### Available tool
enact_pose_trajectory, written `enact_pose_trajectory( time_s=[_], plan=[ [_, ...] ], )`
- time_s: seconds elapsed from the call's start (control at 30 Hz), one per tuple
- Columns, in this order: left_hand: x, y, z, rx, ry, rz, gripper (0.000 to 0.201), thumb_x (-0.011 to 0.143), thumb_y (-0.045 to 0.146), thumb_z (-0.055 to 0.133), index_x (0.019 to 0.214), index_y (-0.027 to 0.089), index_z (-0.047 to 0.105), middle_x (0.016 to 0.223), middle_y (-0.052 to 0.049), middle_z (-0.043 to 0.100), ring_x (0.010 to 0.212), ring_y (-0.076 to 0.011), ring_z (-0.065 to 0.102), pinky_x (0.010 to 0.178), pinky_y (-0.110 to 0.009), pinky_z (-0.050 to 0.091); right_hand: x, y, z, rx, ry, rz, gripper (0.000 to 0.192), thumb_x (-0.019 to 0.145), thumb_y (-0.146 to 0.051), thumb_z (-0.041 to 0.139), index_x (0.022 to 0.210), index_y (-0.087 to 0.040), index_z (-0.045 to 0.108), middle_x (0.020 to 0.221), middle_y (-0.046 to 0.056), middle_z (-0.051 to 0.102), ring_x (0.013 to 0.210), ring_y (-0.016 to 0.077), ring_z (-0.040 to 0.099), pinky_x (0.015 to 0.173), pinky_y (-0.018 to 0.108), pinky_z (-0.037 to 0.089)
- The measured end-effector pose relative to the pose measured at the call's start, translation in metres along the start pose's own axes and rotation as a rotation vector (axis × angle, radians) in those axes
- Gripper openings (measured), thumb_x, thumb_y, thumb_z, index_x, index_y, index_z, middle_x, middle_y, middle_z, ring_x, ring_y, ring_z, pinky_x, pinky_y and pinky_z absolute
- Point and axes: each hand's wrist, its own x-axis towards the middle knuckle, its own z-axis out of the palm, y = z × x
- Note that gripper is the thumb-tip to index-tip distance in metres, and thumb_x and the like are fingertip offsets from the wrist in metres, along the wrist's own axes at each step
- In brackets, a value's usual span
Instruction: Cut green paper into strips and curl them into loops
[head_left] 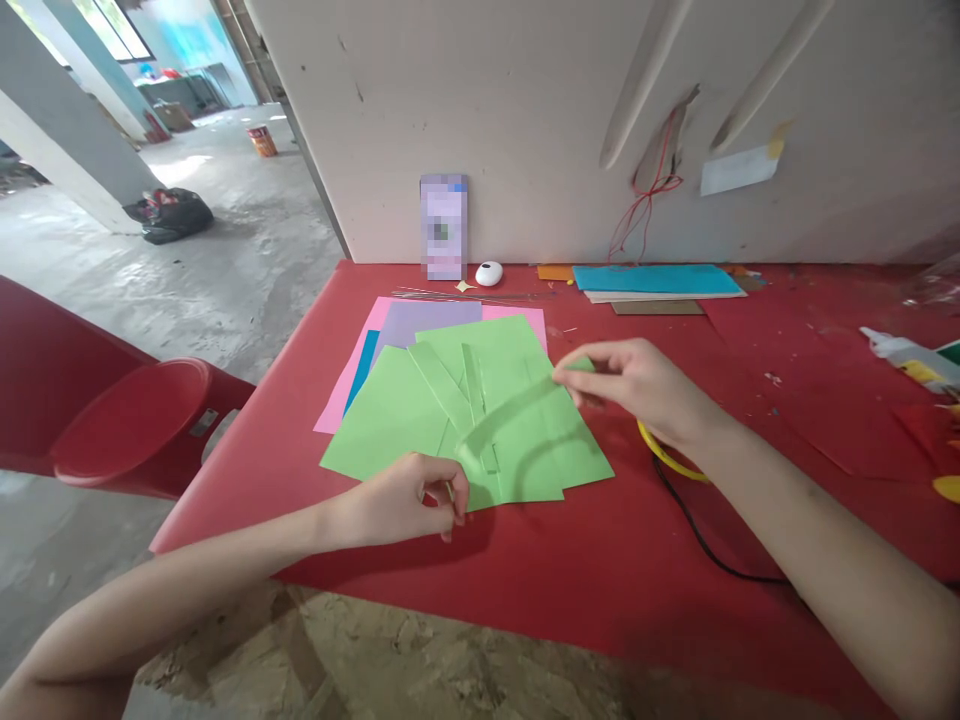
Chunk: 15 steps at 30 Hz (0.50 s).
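My right hand [626, 385] is closed in a pinch on one end of a green paper strip [517, 408]. From there the strip curves down to the left, its far end blurred above the green paper sheets [390, 410]. My left hand [420, 497] hovers by the sheets' front edge, fingers curled toward the thumb; nothing shows in them. Two more cut green strips [439, 385] lie on top of the sheets. Underneath are a purple sheet [431, 322], a pink sheet [341, 390] and a sliver of blue paper.
A phone [444, 230] leans on the back panel beside a white oval object [489, 273]. Thin wires [472, 296] lie before them. Blue sheets [652, 280] sit at the back right, a glue bottle [900, 355] far right. A yellow ring [664, 455] and black cable [701, 545] lie near my right forearm.
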Motion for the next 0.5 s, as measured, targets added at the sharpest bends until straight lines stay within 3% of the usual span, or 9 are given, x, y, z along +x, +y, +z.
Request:
enact_pose_trajectory(
  time_s=[0.03,0.07,0.2,0.27,0.37,0.43,0.5],
  plan=[
    [-0.001,0.001,0.0,0.101,0.03,0.041,0.013,0.068,0.011,0.042,0.07,0.017,0.054,0.065,0.002,0.061,0.064,-0.0117,0.06,0.06,-0.022,0.043,0.012,0.0,-0.002,-0.095,-0.003,-0.036,0.024,0.077,-0.041,0.056,0.071,-0.018,0.061,0.055,-0.002,0.05,0.052,0.0097,0.042,0.049,0.026,0.033],
    [0.0,0.001,-0.003,0.249,0.077,0.082,0.014,0.068,0.009,0.041,0.069,0.017,0.052,0.066,0.001,0.061,0.063,-0.0123,0.059,0.059,-0.023,0.043,0.025,0.0,-0.004,-0.232,-0.093,-0.087,0.027,0.081,-0.041,0.049,0.078,-0.017,0.061,0.057,-0.002,0.049,0.052,0.0091,0.04,0.05,0.025,0.032],
    [0.018,-0.006,-0.025,0.837,0.326,0.148,0.027,0.071,0.004,0.032,0.069,0.016,0.057,0.066,-0.004,0.061,0.058,-0.017,0.057,0.053,-0.029,0.041,0.08,-0.001,-0.003,-0.379,-0.478,-0.12,0.018,0.074,-0.035,0.062,0.075,-0.018,0.067,0.059,-0.003,0.053,0.054,0.0087,0.046,0.051,0.024,0.035],
    [0.032,-0.011,-0.037,0.905,0.425,0.308,0.038,0.074,0.001,0.028,0.088,0.013,0.061,0.088,-0.01,0.066,0.082,-0.0216,0.062,0.066,-0.033,0.048,0.103,0.0,0.006,-0.458,-0.573,-0.144,0.014,0.072,-0.031,0.066,0.074,-0.018,0.068,0.063,-0.002,0.056,0.058,0.0101,0.05,0.054,0.024,0.038],
    [0.049,-0.02,-0.042,0.998,0.292,0.603,0.053,0.076,-0.002,0.027,0.124,0.009,0.049,0.133,-0.014,0.05,0.126,-0.024,0.043,0.101,-0.041,0.038,0.127,0.005,0.028,-0.563,-0.577,-0.191,0.017,0.077,-0.03,0.065,0.086,-0.016,0.066,0.084,0.002,0.063,0.077,0.0149,0.058,0.068,0.029,0.046],
    [0.055,-0.025,-0.039,1.043,0.117,0.635,0.055,0.081,0.002,0.029,0.135,0.01,0.037,0.145,-0.011,0.036,0.135,-0.0224,0.031,0.112,-0.042,0.025,0.135,0.009,0.041,-0.619,-0.569,-0.201,0.024,0.084,-0.032,0.058,0.101,-0.015,0.061,0.103,0.006,0.061,0.089,0.0174,0.059,0.076,0.035,0.049],
    [0.056,-0.031,-0.035,1.035,0.015,0.592,0.052,0.088,0.011,0.029,0.14,0.012,0.029,0.149,-0.009,0.028,0.138,-0.0199,0.025,0.115,-0.04,0.017,0.138,0.012,0.05,-0.649,-0.557,-0.207,0.03,0.088,-0.033,0.053,0.112,-0.016,0.056,0.116,0.008,0.057,0.097,0.019,0.058,0.081,0.04,0.05]
  ],
)
